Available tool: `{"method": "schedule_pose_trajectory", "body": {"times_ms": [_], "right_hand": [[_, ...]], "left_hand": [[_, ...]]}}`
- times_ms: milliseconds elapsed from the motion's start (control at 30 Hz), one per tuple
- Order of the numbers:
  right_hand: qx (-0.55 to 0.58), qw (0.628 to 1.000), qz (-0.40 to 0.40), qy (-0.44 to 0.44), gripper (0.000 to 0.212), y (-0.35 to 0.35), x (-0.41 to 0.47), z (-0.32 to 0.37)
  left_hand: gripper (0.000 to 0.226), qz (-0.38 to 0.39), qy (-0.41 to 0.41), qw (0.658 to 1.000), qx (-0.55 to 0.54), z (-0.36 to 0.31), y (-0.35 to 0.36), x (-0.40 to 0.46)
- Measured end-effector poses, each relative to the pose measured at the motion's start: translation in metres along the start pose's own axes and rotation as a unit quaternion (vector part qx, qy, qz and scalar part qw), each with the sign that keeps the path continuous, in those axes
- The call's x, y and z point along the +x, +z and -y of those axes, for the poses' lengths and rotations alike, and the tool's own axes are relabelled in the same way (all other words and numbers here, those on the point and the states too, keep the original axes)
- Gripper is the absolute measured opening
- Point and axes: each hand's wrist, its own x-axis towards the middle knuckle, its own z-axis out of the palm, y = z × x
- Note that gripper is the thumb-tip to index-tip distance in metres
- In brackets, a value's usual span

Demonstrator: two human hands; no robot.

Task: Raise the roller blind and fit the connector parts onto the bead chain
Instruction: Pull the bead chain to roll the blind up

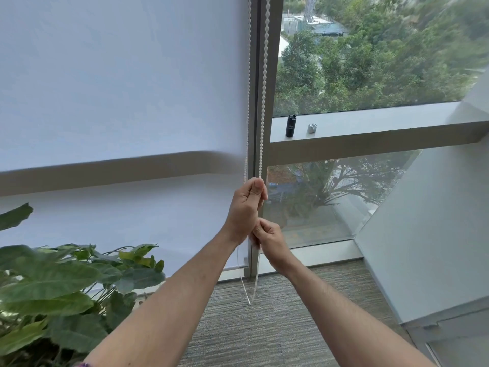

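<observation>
A white roller blind (119,83) covers the left window pane down to near the floor. Its white bead chain (263,88) hangs in two strands along the grey window post, and the loop ends just above the carpet. My left hand (246,210) is shut on the chain, thumb uppermost. Just below it, my right hand (270,241) is also shut on the chain. On the window ledge to the right stand a black cylindrical part (291,125) and a small silver part (312,128).
A large leafy plant (60,290) fills the lower left. The grey window post (260,144) runs between blind and bare glass. A white slanted wall (428,229) closes in the right side. Grey striped carpet (254,335) lies below.
</observation>
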Motion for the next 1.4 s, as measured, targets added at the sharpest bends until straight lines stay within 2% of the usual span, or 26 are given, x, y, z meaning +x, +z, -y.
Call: {"method": "schedule_pose_trajectory", "body": {"times_ms": [100,167,300,400,500,700,933,1033,1233,1333,1400], "right_hand": [[-0.019,0.999,0.016,0.028,0.029,-0.010,-0.003,-0.006],[0.002,0.999,-0.009,0.033,0.028,-0.019,0.002,0.000],[0.074,0.995,-0.046,-0.050,0.034,-0.020,0.020,0.056],[0.118,0.985,-0.007,-0.122,0.039,-0.015,0.030,0.102],[0.110,0.980,0.051,-0.155,0.038,0.001,0.031,0.122],[0.091,0.984,-0.019,-0.151,0.036,0.016,0.032,0.100],[0.098,0.987,-0.041,-0.121,0.038,0.012,0.027,0.074],[0.092,0.988,-0.043,-0.113,0.039,0.012,0.025,0.067],[0.080,0.989,-0.057,-0.109,0.037,0.012,0.024,0.055],[0.065,0.992,-0.056,-0.089,0.038,0.009,0.017,0.041],[0.053,0.995,-0.059,-0.067,0.042,0.008,0.012,0.031]], "left_hand": [[0.039,0.000,0.005,1.000,0.004,0.000,-0.003,0.000],[0.040,-0.004,0.004,1.000,0.000,0.000,-0.006,0.000],[0.040,0.008,-0.031,0.999,-0.002,0.013,-0.008,-0.007],[0.041,0.012,-0.060,0.998,0.018,0.034,-0.008,-0.020],[0.042,0.025,-0.099,0.994,0.033,0.050,-0.011,-0.032],[0.042,0.041,-0.142,0.988,0.031,0.067,-0.010,-0.041],[0.041,0.122,-0.183,0.974,0.058,0.076,-0.021,-0.046],[0.034,0.151,-0.192,0.968,0.057,0.074,-0.028,-0.042],[0.035,0.037,-0.116,0.991,-0.057,0.049,-0.032,-0.015],[0.034,0.016,-0.075,0.991,-0.107,0.027,-0.029,0.000],[0.035,0.031,-0.037,0.993,-0.107,0.013,-0.025,0.006]]}}
